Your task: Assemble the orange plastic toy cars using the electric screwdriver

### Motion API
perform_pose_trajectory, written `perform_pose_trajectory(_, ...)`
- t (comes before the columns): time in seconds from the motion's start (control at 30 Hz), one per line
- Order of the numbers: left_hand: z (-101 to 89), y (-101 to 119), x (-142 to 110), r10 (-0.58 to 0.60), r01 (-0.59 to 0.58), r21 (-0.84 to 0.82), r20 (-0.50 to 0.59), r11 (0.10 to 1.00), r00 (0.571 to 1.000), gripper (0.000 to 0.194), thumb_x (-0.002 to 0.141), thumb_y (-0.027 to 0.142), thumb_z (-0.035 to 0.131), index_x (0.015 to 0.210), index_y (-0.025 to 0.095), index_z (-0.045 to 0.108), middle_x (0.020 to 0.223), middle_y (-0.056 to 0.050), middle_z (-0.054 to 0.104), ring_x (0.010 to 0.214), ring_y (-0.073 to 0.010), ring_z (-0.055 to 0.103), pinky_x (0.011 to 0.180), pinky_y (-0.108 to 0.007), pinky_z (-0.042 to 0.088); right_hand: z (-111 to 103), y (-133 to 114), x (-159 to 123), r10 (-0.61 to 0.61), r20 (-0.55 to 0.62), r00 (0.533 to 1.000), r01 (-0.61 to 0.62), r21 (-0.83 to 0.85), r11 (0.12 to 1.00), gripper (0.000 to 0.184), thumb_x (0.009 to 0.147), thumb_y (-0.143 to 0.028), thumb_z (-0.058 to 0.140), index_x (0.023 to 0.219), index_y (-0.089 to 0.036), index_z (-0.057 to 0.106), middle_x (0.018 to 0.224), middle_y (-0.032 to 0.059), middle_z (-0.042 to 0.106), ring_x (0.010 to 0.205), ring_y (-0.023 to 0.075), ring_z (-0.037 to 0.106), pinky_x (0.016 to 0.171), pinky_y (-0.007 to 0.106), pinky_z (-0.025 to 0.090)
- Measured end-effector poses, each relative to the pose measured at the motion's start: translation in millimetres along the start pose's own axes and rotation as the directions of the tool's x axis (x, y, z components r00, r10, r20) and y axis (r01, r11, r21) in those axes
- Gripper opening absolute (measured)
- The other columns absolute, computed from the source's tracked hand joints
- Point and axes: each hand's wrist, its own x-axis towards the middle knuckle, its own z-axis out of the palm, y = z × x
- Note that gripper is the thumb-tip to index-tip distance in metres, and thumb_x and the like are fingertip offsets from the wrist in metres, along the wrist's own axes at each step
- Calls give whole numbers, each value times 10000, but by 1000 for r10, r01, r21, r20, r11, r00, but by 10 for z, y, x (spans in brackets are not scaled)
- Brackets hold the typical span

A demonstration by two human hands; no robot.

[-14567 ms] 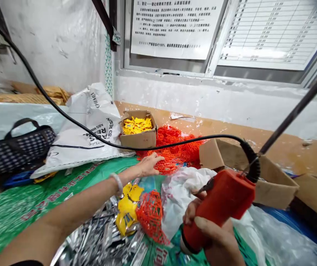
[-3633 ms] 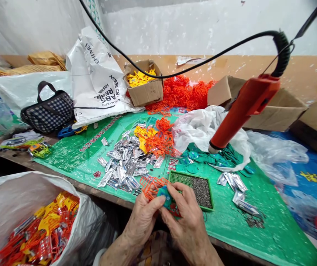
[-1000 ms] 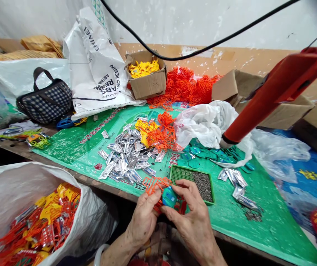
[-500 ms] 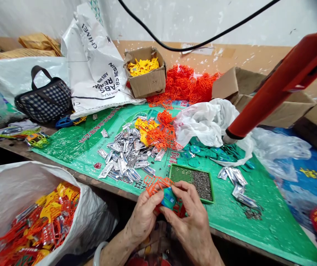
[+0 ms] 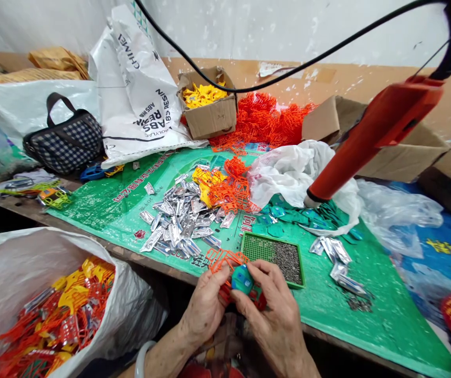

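Near the front edge of the table, my left hand (image 5: 206, 300) is closed on an orange openwork plastic part (image 5: 225, 257), whose lattice end sticks up past the fingers. My right hand (image 5: 274, 307) pinches a rounded teal plastic piece (image 5: 242, 279) between thumb and fingers, held against the orange part. Whether the two are joined cannot be seen, since fingers cover much of them. Just beyond my right hand lies a green gridded tray (image 5: 255, 248) with many small dark screws (image 5: 288, 260) heaped at its right side.
A red electric screwdriver (image 5: 370, 144) hangs tip-down at the right on a black cable (image 5: 257, 88). Silver metal-looking parts (image 5: 180, 223), orange lattices (image 5: 231, 189) and teal pieces (image 5: 278, 212) lie on the green sheet. A white sack (image 5: 130, 278) with mixed parts stands front left.
The screwdriver has swung left and its cable now hangs lower. In my hands the teal piece has turned, showing more of its face, and my left thumb has drawn back from it.
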Motion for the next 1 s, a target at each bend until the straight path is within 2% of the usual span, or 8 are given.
perform_pose_trajectory(0.1, -2, -6, -5, 4, -4, 2, 21, 1000, 1000, 240, 796, 364, 774, 879, 139, 780, 789, -51, 734, 708, -155, 648, 714, -254, 529, -19, 23, -7, -9, -9, 1000, 9, -6, 1000, 302, 913, -251, 629, 1202, -176, 585, 1073, 123, 615, 955, 225, 644, 757, 365, 604)
perform_pose_trajectory(0.23, 7, -26, -13, -2, 2, 31, 3, 1000, 1000, 245, 795, 375, 768, 841, 134, 768, 677, -26, 691, 550, -120, 594, 604, -236, 516, -62, 43, -25, 11, -8, 1000, -11, 5, 1000, 289, 911, -254, 634, 1191, -191, 597, 1075, 123, 622, 947, 229, 653, 739, 362, 605)
perform_pose_trajectory(0.37, 35, -33, -22, -20, 19, 45, 17, 999, 1000, 268, 794, 395, 766, 825, 129, 763, 632, -29, 682, 492, -118, 582, 514, -227, 502, -106, 60, -50, 15, 11, 1000, -15, 7, 1000, 312, 898, -252, 653, 1201, -198, 598, 1088, 124, 620, 957, 233, 654, 747, 369, 605)
perform_pose_trajectory(0.53, 16, -28, -3, -28, 28, 38, 0, 999, 1000, 329, 776, 413, 786, 910, 113, 756, 746, -65, 742, 525, -138, 623, 439, -224, 524, -147, 109, -92, 29, -2, 1000, -29, -3, 1000, 327, 893, -233, 656, 1212, -197, 597, 1108, 128, 614, 978, 239, 648, 777, 380, 591)
perform_pose_trajectory(0.67, -6, -35, 7, -37, 37, 38, 12, 999, 999, 348, 784, 419, 780, 922, 101, 752, 734, -70, 740, 530, -149, 636, 420, -226, 527, -153, 123, -102, 27, -9, 1000, -27, -9, 1000, 323, 892, -229, 659, 1207, -195, 599, 1110, 124, 610, 970, 229, 649, 773, 361, 588)
perform_pose_trajectory(0.77, 4, -45, -8, -28, 28, 11, 9, 1000, 1000, 264, 798, 364, 774, 902, 122, 767, 754, -58, 751, 545, -137, 639, 483, -226, 537, -131, 88, -78, 17, -3, 1000, -17, -5, 1000, 318, 898, -244, 654, 1207, -196, 594, 1099, 120, 611, 964, 226, 643, 766, 360, 589)
perform_pose_trajectory(0.9, 23, -45, -23, 4, -4, -2, -8, 1000, 1000, 224, 791, 332, 785, 891, 131, 787, 838, -66, 770, 725, -155, 683, 693, -231, 551, -86, 35, -31, 5, 1, 1000, -5, -14, 1000, 320, 898, -267, 653, 1205, -202, 590, 1091, 120, 622, 980, 241, 635, 784, 392, 594)
perform_pose_trajectory(1.0, 20, -43, -13, -1, 1, 9, -10, 1000, 1000, 246, 770, 354, 800, 888, 138, 792, 801, -56, 755, 708, -156, 667, 686, -242, 537, -66, 22, -11, 5, 3, 1000, -5, -18, 1000, 318, 897, -276, 656, 1201, -205, 597, 1091, 119, 627, 977, 244, 636, 776, 392, 597)
